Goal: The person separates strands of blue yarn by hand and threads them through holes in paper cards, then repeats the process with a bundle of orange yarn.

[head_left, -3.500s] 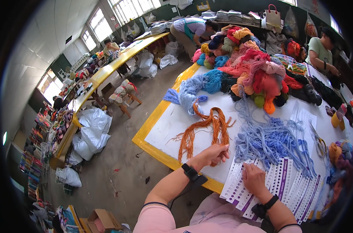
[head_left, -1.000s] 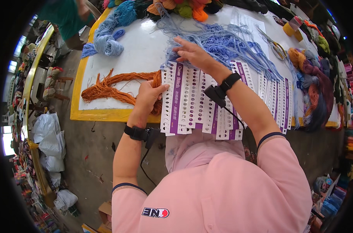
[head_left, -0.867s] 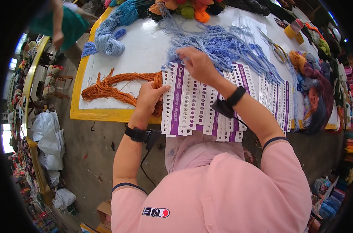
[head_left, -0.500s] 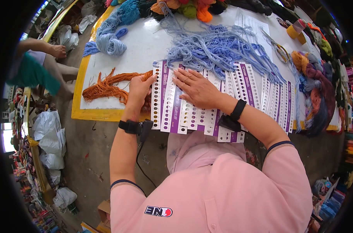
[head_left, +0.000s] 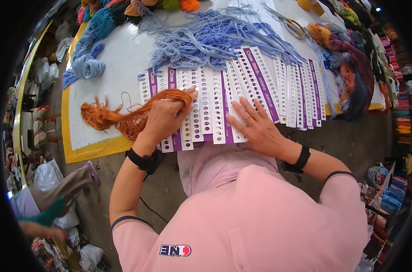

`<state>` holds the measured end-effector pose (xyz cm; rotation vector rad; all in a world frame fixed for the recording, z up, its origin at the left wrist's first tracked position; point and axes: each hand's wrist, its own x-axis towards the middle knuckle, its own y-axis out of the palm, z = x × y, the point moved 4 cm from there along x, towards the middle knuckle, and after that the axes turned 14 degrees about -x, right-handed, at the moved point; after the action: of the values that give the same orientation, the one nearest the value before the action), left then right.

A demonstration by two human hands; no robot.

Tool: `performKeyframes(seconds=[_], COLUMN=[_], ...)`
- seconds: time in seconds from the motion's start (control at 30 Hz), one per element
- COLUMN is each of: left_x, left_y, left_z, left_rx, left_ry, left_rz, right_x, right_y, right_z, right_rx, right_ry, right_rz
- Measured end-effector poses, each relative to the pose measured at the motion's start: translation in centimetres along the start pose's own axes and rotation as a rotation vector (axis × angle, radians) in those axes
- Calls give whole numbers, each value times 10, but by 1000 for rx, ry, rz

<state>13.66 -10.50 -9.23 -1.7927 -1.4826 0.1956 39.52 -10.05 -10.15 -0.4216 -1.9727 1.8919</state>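
My left hand point(head_left: 166, 116) is closed around a hank of rust-orange thread point(head_left: 113, 117). Its looped end arches over the fist, while loose ends trail left across the white table top. Under both hands lies an overlapping row of white and purple thread cards point(head_left: 261, 86), punched with rows of holes. My right hand point(head_left: 260, 129) rests flat on the cards near the table's front edge, fingers spread and holding nothing. Beyond the cards, a tangled heap of blue thread point(head_left: 215, 38) covers some of their far ends.
The table has a yellow edge point(head_left: 72, 145). Scissors point(head_left: 287, 22) lie at the far right, near multicoloured hanks point(head_left: 346, 59). A light-blue skein point(head_left: 88, 65) sits far left. Another person point(head_left: 56, 199) is on the left, beside white plastic bags point(head_left: 47, 174).
My left hand has taken up the orange hank and brought it over the cards. My right hand has slid toward the cards' near ends. The view has shifted; the other person appears lower left.
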Motion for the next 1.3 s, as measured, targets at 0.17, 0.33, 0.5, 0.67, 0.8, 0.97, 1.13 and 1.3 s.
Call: performKeyframes(seconds=[0.17,0.33,0.5,0.67,0.8,0.97,1.13,1.3], left_x=[-3,-4,-3,-3,-4,-7,-8,-9], left_y=[19,26,29,26,28,28,30,30], left_z=[-4,-10,-9,-10,-12,-14,-14,-9], left_rx=[216,256,304,304,308,344,352,316], left_ry=[-8,66,38,74,46,32,61,-50], left_rz=[-6,3,18,-64,-22,-19,-43,45], right_x=[3,4,10,-9,11,1,-9,-54], right_y=[10,-1,-25,8,-16,13,3,1], right_z=[6,19,-10,-40,-25,-43,-43,-125], right_rx=[-104,-118,-113,-153,-165,-186,-102,-336], right_ry=[120,207,180,404,243,281,351,769], right_rz=[-168,-133,-58,-12,-37,3,-32,-101])
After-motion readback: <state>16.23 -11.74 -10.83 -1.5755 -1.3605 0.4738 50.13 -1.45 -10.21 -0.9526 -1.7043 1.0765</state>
